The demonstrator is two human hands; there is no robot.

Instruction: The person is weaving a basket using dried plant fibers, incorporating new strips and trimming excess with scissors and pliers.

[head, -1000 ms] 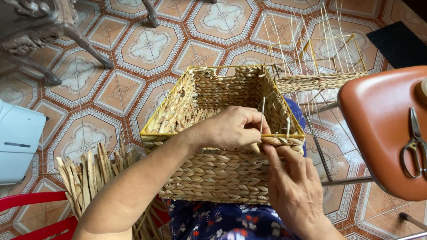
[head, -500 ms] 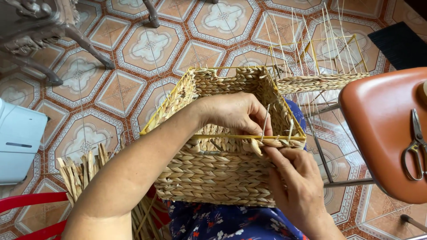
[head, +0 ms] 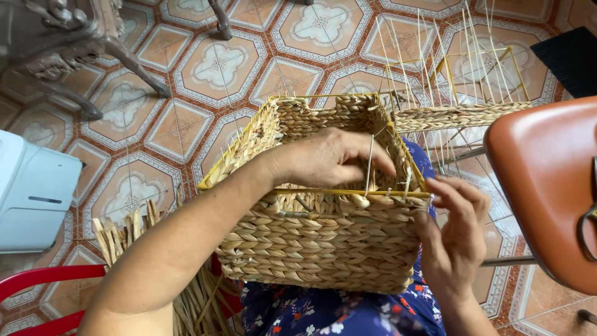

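A rectangular basket of braided tan straw on a yellow wire frame [head: 317, 249] rests tilted on the person's lap, over a blue floral garment [head: 323, 314], with its open mouth turned away from the camera. The left hand [head: 329, 158] lies across the near top rim, its fingers [head: 373, 163] curled down over the edge and closed on the loose straw ends there. The right hand [head: 454, 239] sits at the right corner of the same rim, its thumb and forefinger pinched narrow on the yellow rim wire. Thin pale upright stakes [head: 370, 165] rise from the rim between the two hands.

Below the left forearm a bundle of dry flat straw strips [head: 124, 230] fans out beside a red plastic chair frame [head: 43, 289]. To the right stands an orange-brown plastic stool seat [head: 541, 180]. Behind the basket is a second, unfinished wire frame with a low woven band [head: 460, 115]. A white plastic box [head: 31, 193] sits at left on the patterned tile floor [head: 211, 62].
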